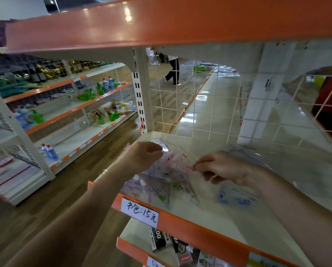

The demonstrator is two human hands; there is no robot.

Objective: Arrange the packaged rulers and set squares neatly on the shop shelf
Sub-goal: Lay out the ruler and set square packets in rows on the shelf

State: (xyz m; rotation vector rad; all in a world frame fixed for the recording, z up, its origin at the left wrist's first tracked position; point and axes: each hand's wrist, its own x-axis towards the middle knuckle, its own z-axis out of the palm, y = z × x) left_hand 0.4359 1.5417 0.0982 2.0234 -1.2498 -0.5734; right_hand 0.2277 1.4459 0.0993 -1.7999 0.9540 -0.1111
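The pink-printed packet (pixel 173 163) is held just over the shelf (pixel 215 216) near its left end, long axis running hand to hand; the left hand (pixel 144 157) pinches its far corner, the right hand (pixel 224 170) its right edge; other packets (pixel 151 189) lie directly beneath it, so a straight lowering seems all that's needed.

glossy clear plastic set-square packet (pixel 169 166), smooth glossy metal shelf (pixel 209 214)

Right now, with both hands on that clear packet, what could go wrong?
The held set square pack is only pinched at its edges by the left hand and right hand, so it might slip. The lower set square pack lies near the shelf's orange front edge and could be nudged off.
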